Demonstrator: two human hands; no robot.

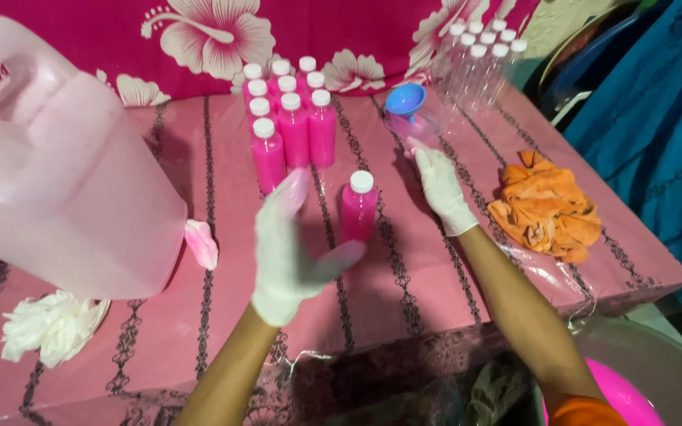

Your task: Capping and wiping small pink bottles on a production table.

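My left hand (pixel 287 251), in a white glove, is open just left of a lone pink bottle with a white cap (pixel 358 207); the thumb nearly touches its base. My gloved right hand (pixel 440 188) reaches farther back and grips an empty clear bottle (pixel 412 130) with a blue funnel (pixel 405 100) in its neck. A group of several filled pink bottles (pixel 289 118) stands behind on the pink table (pixel 436 268).
A big translucent pink jug (pixel 57 166) fills the left side, with a pink cap (pixel 201 243) beside it. White crumpled gloves (pixel 53 325) lie front left, an orange cloth (pixel 548 209) right, several empty capped bottles (pixel 483 63) at the back right, a basin (pixel 657 371) lower right.
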